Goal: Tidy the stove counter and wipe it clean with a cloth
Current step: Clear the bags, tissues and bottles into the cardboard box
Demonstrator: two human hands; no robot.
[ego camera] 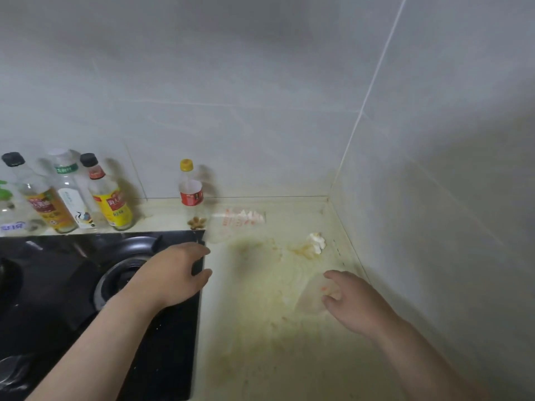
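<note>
Nearest the lens, the left forearm is stretched across the black stove (162, 342), and the left hand (176, 273) is held over the stove's right edge, fingers and thumb loosely curved and apart, with nothing gripped. The right hand (356, 299) is held low over the pale, yellow-stained counter (260, 342), fingers relaxed and spread. Its fingertips lie at a translucent plastic scrap (309, 296); whether contact is made cannot be told through the blur. Farther back, a crumpled white tissue (317, 243) is seen beside an orange-brown smear (302, 251), near the right wall. A clear printed bag (237, 219) lies against the back wall, just beside a yellow-capped bottle (189, 192). Three sauce bottles (108, 195) are lined up behind the stove.
</note>
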